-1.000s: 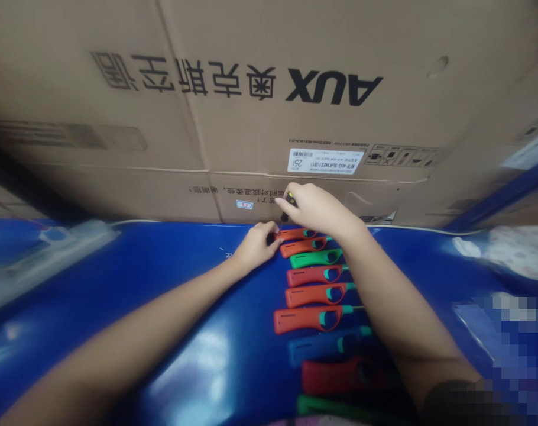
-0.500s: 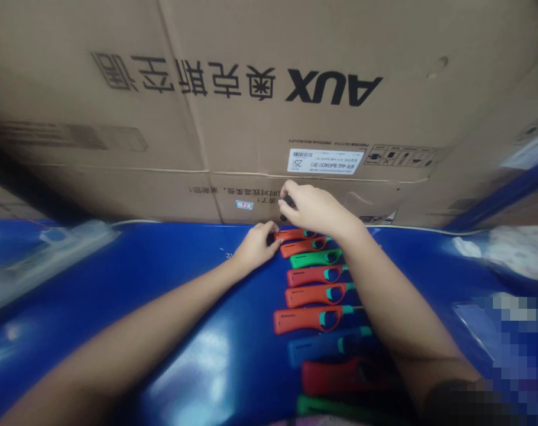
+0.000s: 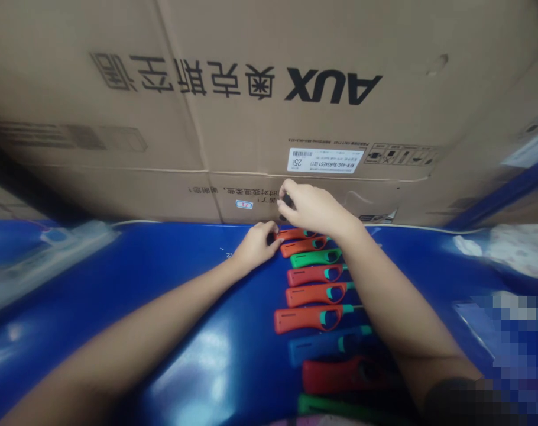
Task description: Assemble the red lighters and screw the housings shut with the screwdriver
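Note:
Several long-necked gas lighters lie in a column on the blue table, handles to the left. My left hand [image 3: 255, 245] is closed, thumb and fingers pinching the handle end of the farthest orange lighter [image 3: 291, 235]. Just above that lighter, my right hand [image 3: 311, 204] is curled shut around a small black thing [image 3: 288, 200], mostly hidden by the fingers. Nearer me come another orange lighter [image 3: 295, 247], a green lighter [image 3: 311, 258], a red lighter [image 3: 307, 276] and a larger orange lighter [image 3: 300, 320]. My right forearm covers some of their nozzles.
A big cardboard box [image 3: 233, 130] with upside-down print stands along the back of the blue table [image 3: 198, 355]. At left lies a clear plastic package [image 3: 74, 254]. A white patterned bundle [image 3: 521, 251] and a clear plastic bag [image 3: 473, 322] are on the right.
Both hands stay almost in place; my right hand has shifted very slightly. The lighters have not visibly moved.

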{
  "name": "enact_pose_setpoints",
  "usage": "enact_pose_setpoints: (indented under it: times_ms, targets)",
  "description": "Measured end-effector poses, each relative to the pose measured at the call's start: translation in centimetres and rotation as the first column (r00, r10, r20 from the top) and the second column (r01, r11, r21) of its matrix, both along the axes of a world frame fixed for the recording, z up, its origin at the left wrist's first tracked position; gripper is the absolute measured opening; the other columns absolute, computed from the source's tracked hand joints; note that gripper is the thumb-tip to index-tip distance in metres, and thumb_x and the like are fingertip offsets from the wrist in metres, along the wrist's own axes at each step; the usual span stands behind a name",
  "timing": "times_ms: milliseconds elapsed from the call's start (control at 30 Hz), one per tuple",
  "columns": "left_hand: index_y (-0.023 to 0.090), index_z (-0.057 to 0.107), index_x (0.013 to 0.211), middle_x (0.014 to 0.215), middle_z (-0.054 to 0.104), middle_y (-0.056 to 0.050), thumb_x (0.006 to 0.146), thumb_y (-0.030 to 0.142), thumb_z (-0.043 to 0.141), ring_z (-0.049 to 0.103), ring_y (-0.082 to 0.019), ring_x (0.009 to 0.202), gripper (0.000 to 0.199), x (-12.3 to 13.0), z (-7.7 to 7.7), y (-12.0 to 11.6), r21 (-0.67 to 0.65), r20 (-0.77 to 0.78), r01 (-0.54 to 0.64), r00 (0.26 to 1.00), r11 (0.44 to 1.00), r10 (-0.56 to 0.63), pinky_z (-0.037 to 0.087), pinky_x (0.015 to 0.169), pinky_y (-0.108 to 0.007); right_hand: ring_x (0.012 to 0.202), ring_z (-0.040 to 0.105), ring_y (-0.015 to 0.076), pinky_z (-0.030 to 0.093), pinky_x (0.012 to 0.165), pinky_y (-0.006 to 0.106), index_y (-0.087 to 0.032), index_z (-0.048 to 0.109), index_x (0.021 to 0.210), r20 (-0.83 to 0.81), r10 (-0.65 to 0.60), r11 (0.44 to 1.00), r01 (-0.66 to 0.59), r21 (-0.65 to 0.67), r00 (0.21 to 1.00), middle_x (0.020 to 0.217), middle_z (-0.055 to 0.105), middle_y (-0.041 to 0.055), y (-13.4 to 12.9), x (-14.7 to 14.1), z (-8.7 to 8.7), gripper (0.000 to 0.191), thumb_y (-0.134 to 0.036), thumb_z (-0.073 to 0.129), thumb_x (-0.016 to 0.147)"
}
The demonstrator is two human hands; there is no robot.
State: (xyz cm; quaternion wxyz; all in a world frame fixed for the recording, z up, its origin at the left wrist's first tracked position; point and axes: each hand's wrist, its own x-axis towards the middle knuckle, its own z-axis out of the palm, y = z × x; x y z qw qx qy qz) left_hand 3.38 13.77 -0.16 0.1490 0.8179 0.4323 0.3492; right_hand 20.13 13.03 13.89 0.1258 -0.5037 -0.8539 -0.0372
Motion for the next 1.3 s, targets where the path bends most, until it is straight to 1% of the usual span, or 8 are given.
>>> enact_pose_setpoints:
  times_ms: [500,633,767,867,933,1033,1200,1300]
  targets:
    - [0.019,0.057,0.087,0.085,0.066,-0.005,0.084,0.018,0.067,0.061,-0.023,0.081,0.01,0.05,0.23,-0.06,-0.014,-0.001,0.003,1.0,1.0,-0.003,0.048,0.075,-0.034,0.085,0.069,0.0308,0.044,0.065,0.036,-0.017,0.058,0.113,-0.011,0.007,1.0,-0.007,0.021,1.0,0.102,0.074,0.0116,-0.05,-0.09,-0.03,0.031,-0.036,0.045,0.092]
    - [0.019,0.057,0.087,0.086,0.066,-0.005,0.085,0.018,0.066,0.061,-0.023,0.08,0.01,0.04,0.2,-0.03,-0.018,0.002,0.005,1.0,1.0,-0.005,0.048,0.074,-0.033,0.087,0.069,0.032,0.045,0.068,0.037,-0.016,0.06,0.11,0.002,-0.026,1.0,0.026,0.003,1.0,0.101,0.074,0.0135,-0.12,-0.12,0.09,0.037,-0.044,0.042,0.094]
    - [0.019,0.057,0.087,0.086,0.066,-0.005,0.084,0.017,0.066,0.061,-0.023,0.081,0.01,0.05,0.19,-0.01,-0.02,0.004,0.003,1.0,1.0,-0.003,0.048,0.074,-0.033,0.088,0.068,0.0307,0.044,0.068,0.037,-0.016,0.055,0.122,-0.019,0.005,1.0,-0.005,-0.017,1.0,0.111,0.072,0.0136,-0.33,-0.03,0.33,0.038,-0.037,0.044,0.092]
    - [0.019,0.057,0.087,0.086,0.066,-0.005,0.084,0.017,0.067,0.061,-0.023,0.081,0.01,0.04,0.14,0.02,-0.021,0.007,0.005,1.0,1.0,-0.005,0.048,0.074,-0.033,0.084,0.068,0.0301,0.043,0.067,0.037,-0.017,0.062,0.106,-0.004,-0.02,1.0,0.02,-0.016,1.0,0.1,0.073,0.0134,-0.4,-0.06,0.45,0.039,-0.046,0.039,0.096]
    - [0.019,0.057,0.087,0.086,0.066,-0.005,0.084,0.017,0.067,0.061,-0.023,0.081,0.011,0.03,0.07,0.05,-0.021,0.009,0.005,1.0,1.0,-0.005,0.048,0.074,-0.033,0.084,0.067,0.0283,0.042,0.067,0.035,-0.019,0.062,0.099,-0.01,-0.007,1.0,0.007,-0.02,1.0,0.098,0.073,0.0109,-0.38,-0.07,0.47,0.033,-0.041,0.038,0.096]
    - [0.019,0.057,0.087,0.087,0.067,-0.005,0.085,0.018,0.066,0.062,-0.023,0.082,0.01,0.01,-0.03,0.1,-0.022,0.01,0.006,1.0,1.0,-0.005,0.048,0.075,-0.034,0.086,0.066,0.0266,0.041,0.067,0.034,-0.02,0.058,0.113,-0.059,0.031,0.999,-0.031,-0.01,0.998,0.109,0.072,0.0089,-0.28,-0.02,0.44,0.028,-0.033,0.046,0.09]
    - [0.02,0.057,0.087,0.085,0.066,-0.004,0.085,0.019,0.066,0.061,-0.022,0.079,0.01,0.02,-0.05,0.13,-0.019,0.009,0.009,1.0,1.0,-0.009,0.047,0.073,-0.033,0.079,0.066,0.0265,0.04,0.065,0.034,-0.02,0.06,0.106,-0.039,0.013,1.0,-0.014,-0.013,0.999,0.093,0.073,0.0089,-0.11,0.19,0.32,0.03,-0.042,0.043,0.094]
    - [0.02,0.057,0.087,0.085,0.066,-0.005,0.085,0.019,0.066,0.061,-0.023,0.08,0.01,0.02,-0.03,0.12,-0.018,0.011,0.009,1.0,1.0,-0.009,0.047,0.073,-0.033,0.08,0.066,0.0261,0.041,0.064,0.034,-0.018,0.051,0.122,-0.071,0.041,0.999,-0.042,-0.013,0.997,0.107,0.072,0.0107,-0.11,0.25,0.29,0.036,-0.034,0.047,0.09]
